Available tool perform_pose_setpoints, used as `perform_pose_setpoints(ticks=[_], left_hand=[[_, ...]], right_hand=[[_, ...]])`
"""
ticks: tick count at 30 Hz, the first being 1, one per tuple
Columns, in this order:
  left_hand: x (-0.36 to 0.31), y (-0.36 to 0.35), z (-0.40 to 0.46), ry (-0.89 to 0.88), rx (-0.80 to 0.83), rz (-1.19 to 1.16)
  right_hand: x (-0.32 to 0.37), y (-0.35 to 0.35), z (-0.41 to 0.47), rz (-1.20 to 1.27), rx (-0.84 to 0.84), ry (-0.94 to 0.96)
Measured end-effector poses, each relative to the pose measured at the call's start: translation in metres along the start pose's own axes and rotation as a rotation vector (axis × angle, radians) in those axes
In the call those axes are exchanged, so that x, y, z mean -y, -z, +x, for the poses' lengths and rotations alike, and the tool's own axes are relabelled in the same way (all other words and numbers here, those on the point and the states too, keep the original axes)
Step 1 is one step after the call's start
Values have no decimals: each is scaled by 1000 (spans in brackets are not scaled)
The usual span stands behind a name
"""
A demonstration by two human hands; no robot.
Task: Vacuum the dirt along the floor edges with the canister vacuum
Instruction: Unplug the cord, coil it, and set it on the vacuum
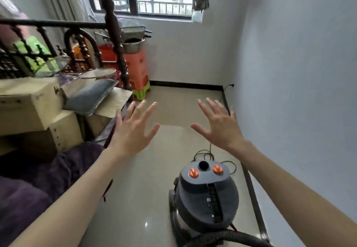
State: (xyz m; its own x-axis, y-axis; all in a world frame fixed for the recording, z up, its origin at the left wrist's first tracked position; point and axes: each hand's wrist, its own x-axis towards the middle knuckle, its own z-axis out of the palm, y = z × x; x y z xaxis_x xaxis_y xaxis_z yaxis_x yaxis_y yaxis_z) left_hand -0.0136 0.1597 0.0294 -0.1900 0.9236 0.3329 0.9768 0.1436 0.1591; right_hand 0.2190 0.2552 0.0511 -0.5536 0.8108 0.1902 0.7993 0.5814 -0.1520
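At the near edge of the view, the black ribbed hose lies on the floor and curves from the left side of the canister vacuum toward the near right, where it goes out of sight. Its nozzle end is not visible, so I cannot tell where the wand is. The canister stands on the tiled floor, just beside the dark skirting of the right wall, with two orange knobs and a round opening on its top. Its long axis, marked by the black handle strip, runs near to far, almost parallel to the skirting.

Both hands are held up in the air, farther than the canister and above it, and they hold nothing. The left hand has its fingers straight and spread; the right hand is the same — palm down, fingers spread wide. The canister lies below and nearer than the fingertips, more under the right forearm, so the right hand seems the nearer one to it. To take the hose, I judge, a hand must come back and down toward the near side.

Farther on, a thin power cord runs from the canister along the floor to the far right corner, where the skirting turns — the floor edges to be cleaned are there.
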Motion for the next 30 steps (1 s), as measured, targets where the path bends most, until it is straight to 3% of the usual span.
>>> perform_pose_setpoints(ticks=[2,8,15,22,30], left_hand=[[20,17,13,-23,-39,-47],[112,41,52,-115,55,26],[177,47,140,-158,-9,7],[186,-17,274,-224,30,-5],[171,-78,486,-256,55,-28]], right_hand=[[28,10,22,2,-41,-6],[94,10,78,-8,-100,-110],[110,13,159,-33,-138,-162],[58,-17,291,-45,-133,-215],[-49,-35,460,-36,-87,-307]])
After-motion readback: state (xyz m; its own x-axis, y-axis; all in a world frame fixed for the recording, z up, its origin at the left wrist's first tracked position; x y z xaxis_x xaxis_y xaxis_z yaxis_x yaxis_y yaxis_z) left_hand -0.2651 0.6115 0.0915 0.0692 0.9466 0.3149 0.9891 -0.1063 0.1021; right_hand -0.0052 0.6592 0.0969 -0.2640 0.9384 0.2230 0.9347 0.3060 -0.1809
